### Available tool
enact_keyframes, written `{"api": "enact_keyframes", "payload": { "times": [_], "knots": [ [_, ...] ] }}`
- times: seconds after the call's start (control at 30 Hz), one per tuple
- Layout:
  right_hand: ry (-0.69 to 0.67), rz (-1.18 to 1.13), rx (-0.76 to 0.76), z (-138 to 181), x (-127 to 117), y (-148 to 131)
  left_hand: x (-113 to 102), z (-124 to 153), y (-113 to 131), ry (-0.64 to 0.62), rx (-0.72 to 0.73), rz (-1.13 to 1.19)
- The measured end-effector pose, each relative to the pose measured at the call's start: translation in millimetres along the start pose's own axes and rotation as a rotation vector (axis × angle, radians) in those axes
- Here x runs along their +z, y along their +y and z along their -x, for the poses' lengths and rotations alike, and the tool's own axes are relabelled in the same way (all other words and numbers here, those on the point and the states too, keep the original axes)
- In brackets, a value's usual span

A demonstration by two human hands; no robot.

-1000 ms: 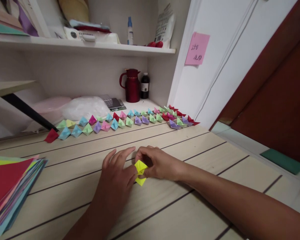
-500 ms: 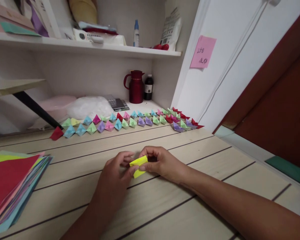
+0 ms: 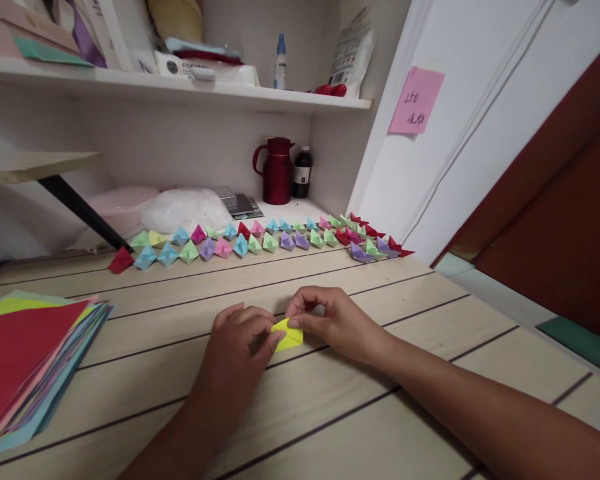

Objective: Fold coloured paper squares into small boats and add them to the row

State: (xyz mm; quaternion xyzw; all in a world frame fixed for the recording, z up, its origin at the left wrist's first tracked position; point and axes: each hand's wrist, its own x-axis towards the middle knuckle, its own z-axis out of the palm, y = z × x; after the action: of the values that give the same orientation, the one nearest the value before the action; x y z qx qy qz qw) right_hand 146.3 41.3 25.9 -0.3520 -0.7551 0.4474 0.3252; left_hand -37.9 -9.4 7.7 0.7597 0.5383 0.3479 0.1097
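Note:
A small folded yellow paper piece [image 3: 287, 335] lies on the pale wooden floor boards [image 3: 330, 413] between my two hands. My left hand [image 3: 240, 350] pinches its left side with curled fingers. My right hand [image 3: 325, 320] grips its right end, thumb and fingers pressed together on it. Beyond them, two rows of small folded paper boats [image 3: 260, 241] in several colours stretch from left to right along the floor.
A stack of coloured paper sheets [image 3: 27, 357], red on top, lies at the left. A dark red jug [image 3: 277, 172] and dark bottle [image 3: 303, 173] stand in a white shelf niche. A pink note [image 3: 416, 100] sticks to the white door frame; a red-brown door stands on the right.
The yellow paper has been pressed from an open, upright shape into a flatter fold. Both hands shifted slightly right and closed in on it.

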Motion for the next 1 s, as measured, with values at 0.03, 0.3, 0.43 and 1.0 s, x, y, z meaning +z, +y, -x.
{"api": "enact_keyframes", "payload": {
  "times": [0.03,0.3,0.43,1.0],
  "knots": [
    [0.001,0.03,0.007,1,-1,-2,0,0,0,0.015,0.006,-0.012],
    [-0.04,0.106,0.038,6,0,-1,-4,1,3,0.092,-0.145,0.11],
    [-0.005,-0.067,0.142,3,3,0,-3,-2,4,0.106,-0.337,0.349],
    [0.044,-0.444,0.162,0,16,3,-3,-2,7,0.082,-0.455,0.542]
  ]
}}
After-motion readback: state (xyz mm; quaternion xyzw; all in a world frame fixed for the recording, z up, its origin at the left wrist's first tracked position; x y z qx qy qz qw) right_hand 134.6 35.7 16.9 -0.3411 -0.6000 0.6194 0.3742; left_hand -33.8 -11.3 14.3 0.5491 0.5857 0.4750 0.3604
